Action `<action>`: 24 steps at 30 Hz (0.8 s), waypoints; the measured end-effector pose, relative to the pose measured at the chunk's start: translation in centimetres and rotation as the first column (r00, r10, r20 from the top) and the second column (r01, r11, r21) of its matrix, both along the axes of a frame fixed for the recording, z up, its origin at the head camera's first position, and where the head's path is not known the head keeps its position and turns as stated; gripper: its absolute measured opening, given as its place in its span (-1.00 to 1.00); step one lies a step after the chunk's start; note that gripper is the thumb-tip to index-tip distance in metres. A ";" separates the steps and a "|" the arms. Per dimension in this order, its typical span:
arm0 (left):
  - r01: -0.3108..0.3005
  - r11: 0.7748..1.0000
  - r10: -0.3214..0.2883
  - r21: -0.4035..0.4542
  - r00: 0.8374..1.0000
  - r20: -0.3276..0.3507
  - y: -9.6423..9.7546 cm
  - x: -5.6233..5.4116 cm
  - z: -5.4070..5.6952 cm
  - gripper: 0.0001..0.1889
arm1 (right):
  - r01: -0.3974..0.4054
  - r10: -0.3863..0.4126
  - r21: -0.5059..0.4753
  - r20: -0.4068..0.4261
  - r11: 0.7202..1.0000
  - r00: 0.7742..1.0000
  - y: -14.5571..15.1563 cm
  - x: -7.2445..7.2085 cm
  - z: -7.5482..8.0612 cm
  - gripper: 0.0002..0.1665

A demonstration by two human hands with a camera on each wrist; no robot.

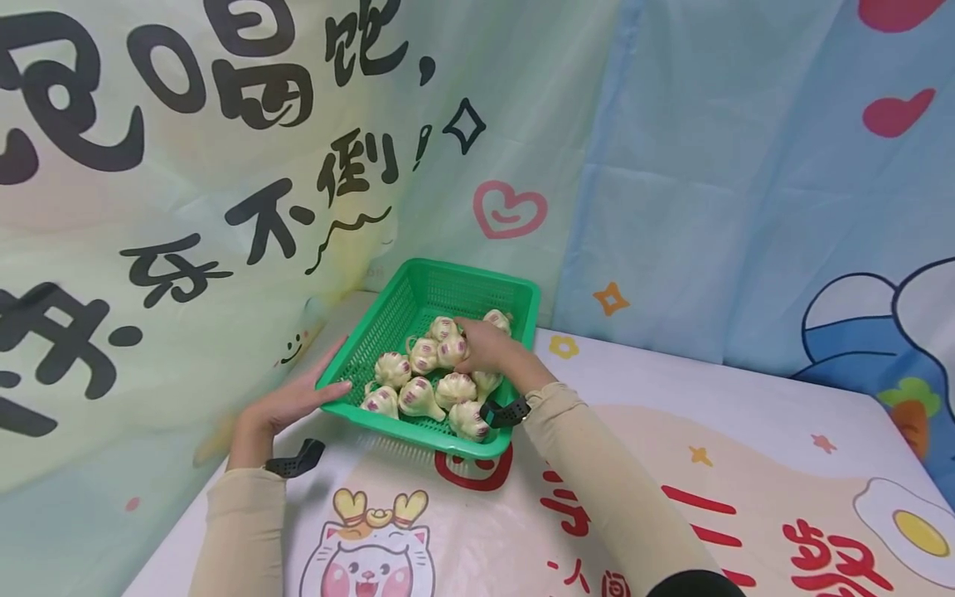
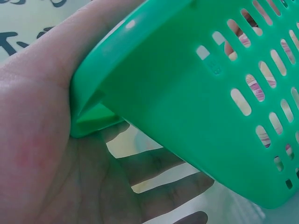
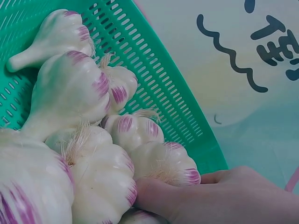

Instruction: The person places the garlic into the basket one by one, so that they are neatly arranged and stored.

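A green plastic basket (image 1: 477,282) with slotted walls holds several white garlic bulbs (image 1: 420,398) with purple streaks. My left hand (image 1: 287,405) holds the basket at its left corner. Seen from the left wrist, that hand's thumb goes over the rim (image 2: 117,51) and the fingers spread beneath it. My right hand (image 1: 488,347) reaches inside among the bulbs. In the right wrist view its thumb and fingers pinch a garlic bulb (image 3: 170,161) near the basket wall; the fingertips are partly hidden behind it.
The basket stands on a printed tablecloth (image 1: 627,464) in the table's back left part. Behind it a printed curtain (image 1: 671,207) hangs close, and another curtain (image 1: 224,191) with black characters runs along the left side. Both wrists wear black bands.
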State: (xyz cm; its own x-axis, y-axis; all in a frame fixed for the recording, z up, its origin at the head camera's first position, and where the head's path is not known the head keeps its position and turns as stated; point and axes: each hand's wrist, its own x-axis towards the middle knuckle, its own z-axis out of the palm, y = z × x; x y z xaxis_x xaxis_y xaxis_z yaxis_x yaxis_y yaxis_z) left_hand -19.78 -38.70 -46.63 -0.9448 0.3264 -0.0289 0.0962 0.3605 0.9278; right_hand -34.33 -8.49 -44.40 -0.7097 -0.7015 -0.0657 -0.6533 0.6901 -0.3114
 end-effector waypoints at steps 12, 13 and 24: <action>-0.009 1.000 0.009 -0.015 1.000 0.002 0.1 0.2 0.0 -0.17 | -0.060 0.061 -0.026 0.015 0.998 0.998 0.2 0.0 -0.3 -0.20; -0.009 1.000 0.009 -0.011 1.000 0.002 0.1 0.2 0.0 -0.18 | -0.061 0.062 -0.027 0.015 0.998 0.998 0.2 0.0 -0.3 -0.20; -0.015 1.000 0.015 -0.015 1.000 0.013 0.0 0.1 0.1 -0.15 | -0.046 0.046 -0.001 0.053 0.999 0.998 0.2 0.1 -0.2 -0.14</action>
